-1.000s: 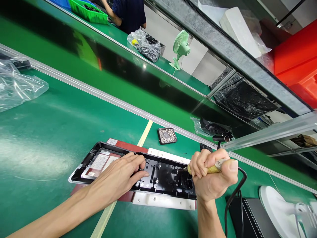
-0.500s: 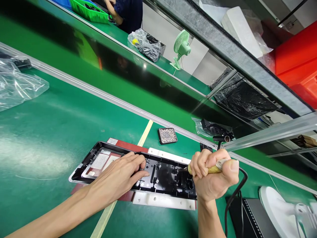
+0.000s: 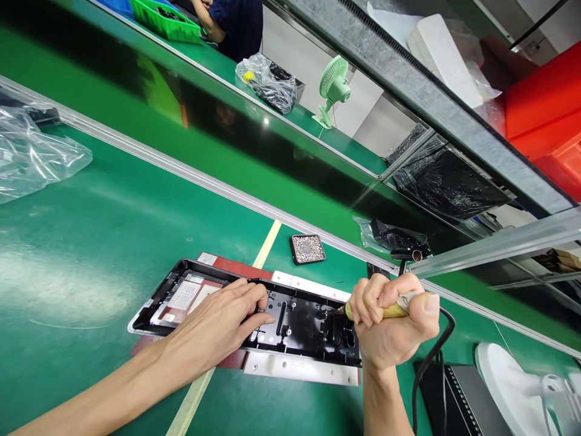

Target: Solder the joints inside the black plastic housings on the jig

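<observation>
Currently both hands are apart from each other: the right hand (image 3: 394,336) is clamped round a yellow-handled tool (image 3: 394,311), its tip inside the right end of a long black casing (image 3: 304,330). The left hand (image 3: 231,315) lies over the casing's middle with fingers curled; whether it grips anything, I cannot tell. The casing sits on a red board (image 3: 238,267), its right half between white blocks (image 3: 299,368). Beyond it, near the far edge of the green worktop (image 3: 113,242), lies a small tray (image 3: 310,261) of metal bits.
</observation>
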`<action>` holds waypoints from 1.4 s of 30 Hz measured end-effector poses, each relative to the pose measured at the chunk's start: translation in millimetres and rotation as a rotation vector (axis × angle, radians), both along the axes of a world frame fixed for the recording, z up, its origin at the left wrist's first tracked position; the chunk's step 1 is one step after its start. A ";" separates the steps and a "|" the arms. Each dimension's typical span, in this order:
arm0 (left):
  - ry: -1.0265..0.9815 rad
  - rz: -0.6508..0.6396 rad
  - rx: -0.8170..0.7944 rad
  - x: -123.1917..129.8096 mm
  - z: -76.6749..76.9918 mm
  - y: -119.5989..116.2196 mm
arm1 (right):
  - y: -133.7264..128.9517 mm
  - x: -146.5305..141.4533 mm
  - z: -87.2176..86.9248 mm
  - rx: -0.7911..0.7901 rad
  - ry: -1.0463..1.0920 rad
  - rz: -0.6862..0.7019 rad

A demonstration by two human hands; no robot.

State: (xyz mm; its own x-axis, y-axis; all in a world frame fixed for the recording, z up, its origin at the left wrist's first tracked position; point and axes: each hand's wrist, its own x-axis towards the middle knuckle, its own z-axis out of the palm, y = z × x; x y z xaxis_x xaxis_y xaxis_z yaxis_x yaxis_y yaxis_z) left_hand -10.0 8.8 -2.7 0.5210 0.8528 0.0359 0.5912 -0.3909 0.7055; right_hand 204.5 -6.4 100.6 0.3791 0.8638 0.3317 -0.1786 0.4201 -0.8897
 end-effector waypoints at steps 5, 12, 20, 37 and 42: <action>-0.014 0.001 0.009 0.4 0.9 0.2 | 0.4 0.8 -0.4 0.005 -0.013 0.001; -0.003 -0.005 -0.002 -0.3 0.1 0.6 | -0.1 1.2 0.7 0.004 -0.010 0.008; 0.021 -0.007 -0.039 0.5 4.6 -0.2 | -3.1 7.4 1.1 0.014 -0.042 0.091; 0.027 -0.001 -0.058 1.5 6.4 0.4 | -1.4 39.0 14.9 0.149 -0.087 0.315; 0.049 -0.014 -0.064 1.9 4.7 2.1 | -8.7 25.0 27.6 0.176 -0.053 0.113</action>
State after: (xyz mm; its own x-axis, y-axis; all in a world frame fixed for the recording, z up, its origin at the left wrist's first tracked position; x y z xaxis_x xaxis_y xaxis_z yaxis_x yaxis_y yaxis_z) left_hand -8.1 10.9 2.0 0.5330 0.8449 -0.0444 0.6204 -0.3546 0.6995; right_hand 229.5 -15.0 128.2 0.2616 0.8266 0.4983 -0.1882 0.5501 -0.8136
